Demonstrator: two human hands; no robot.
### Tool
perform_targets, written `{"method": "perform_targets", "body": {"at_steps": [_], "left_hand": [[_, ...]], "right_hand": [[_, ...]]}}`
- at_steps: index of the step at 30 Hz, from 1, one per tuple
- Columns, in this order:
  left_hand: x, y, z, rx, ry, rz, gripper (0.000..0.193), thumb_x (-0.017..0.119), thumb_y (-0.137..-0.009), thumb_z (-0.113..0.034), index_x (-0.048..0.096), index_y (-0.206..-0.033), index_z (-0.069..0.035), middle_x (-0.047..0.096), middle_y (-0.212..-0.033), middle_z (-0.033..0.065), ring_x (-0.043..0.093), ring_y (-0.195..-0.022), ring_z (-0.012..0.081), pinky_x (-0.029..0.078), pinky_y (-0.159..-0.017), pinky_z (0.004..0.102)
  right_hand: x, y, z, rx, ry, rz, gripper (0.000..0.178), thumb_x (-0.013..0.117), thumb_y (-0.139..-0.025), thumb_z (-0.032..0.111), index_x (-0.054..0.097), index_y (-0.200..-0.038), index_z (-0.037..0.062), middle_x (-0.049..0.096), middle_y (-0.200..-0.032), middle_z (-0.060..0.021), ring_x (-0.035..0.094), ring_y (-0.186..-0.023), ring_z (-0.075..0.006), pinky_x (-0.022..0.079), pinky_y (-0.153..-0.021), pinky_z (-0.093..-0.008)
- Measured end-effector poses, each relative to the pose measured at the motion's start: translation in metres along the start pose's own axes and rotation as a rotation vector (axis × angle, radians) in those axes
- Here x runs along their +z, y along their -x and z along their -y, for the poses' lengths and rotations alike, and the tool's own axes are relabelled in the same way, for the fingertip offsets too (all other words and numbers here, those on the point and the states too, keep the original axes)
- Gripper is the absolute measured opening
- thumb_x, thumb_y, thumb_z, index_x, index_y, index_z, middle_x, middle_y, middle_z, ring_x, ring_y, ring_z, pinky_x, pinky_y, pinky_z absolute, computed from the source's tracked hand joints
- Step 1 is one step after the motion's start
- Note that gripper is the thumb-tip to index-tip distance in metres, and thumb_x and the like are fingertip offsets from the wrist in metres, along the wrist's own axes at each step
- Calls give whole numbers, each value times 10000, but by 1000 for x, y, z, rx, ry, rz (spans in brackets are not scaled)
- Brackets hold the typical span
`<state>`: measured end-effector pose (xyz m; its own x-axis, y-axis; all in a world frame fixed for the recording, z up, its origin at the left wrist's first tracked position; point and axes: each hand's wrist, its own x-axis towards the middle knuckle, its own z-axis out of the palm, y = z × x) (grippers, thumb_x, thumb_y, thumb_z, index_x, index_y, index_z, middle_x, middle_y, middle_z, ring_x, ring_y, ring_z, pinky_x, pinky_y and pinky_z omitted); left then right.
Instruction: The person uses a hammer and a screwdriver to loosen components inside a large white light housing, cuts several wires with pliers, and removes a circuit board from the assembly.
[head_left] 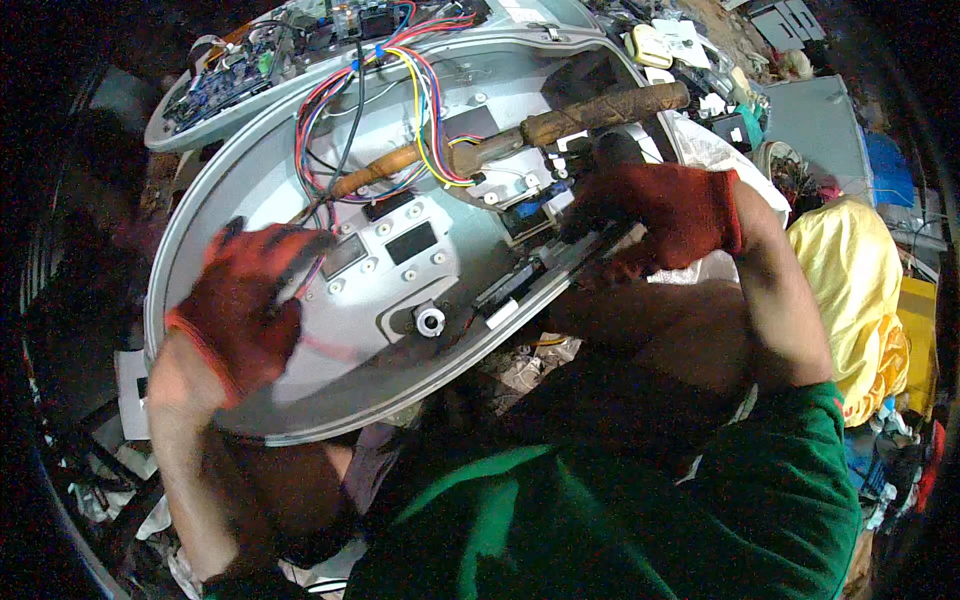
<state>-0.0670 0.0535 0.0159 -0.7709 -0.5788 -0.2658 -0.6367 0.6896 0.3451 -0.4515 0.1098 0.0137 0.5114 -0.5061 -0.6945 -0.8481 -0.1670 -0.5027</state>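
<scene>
A large grey oval casing [300,400] lies open before me, with a bundle of coloured wires [435,115] looping up from its inside. My left hand [245,305], in a red and dark glove, hovers over the casing's left part. Its fingers are apart and slightly blurred, close to thin wires. At the casing's right end my right hand [670,215], gloved alike, is closed beside a dark bar-shaped part [540,275]; whatever it grips is hidden in shadow. Two tools with worn wooden handles lie across the casing: a thick handle [605,112] and a slimmer handle [378,170].
Behind, another grey shell [165,130] holds circuit boards [240,85] and loose wires. To the right are a yellow cloth sack [845,290], a grey panel [815,125] and scattered scrap. A round white fitting [429,320] stands inside the casing.
</scene>
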Motion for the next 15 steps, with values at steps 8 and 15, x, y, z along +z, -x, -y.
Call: {"method": "perform_targets", "body": {"at_steps": [8, 15], "left_hand": [[71, -21, -41, 145, 288, 96, 486, 642, -814, -299, 598, -1249, -87, 552, -1285, 197, 484, -1233, 404, 301, -1109, 525], [84, -39, -50, 58, 465, 158, 351, 641, -835, -306, 706, -1106, -91, 572, -1253, 232, 507, -1206, 415, 356, -1067, 517]], "right_hand": [[39, 6, -16, -193, 218, -327, 428, 712, -814, 258, 655, -1203, 87, 638, -1246, -114, 563, -1198, -314, 436, -1028, -429], [41, 5, -28, -207, 65, -317, 527, 725, -752, 205, 620, -1246, 57, 599, -1239, -190, 578, -1150, -374, 473, -984, -466]]}}
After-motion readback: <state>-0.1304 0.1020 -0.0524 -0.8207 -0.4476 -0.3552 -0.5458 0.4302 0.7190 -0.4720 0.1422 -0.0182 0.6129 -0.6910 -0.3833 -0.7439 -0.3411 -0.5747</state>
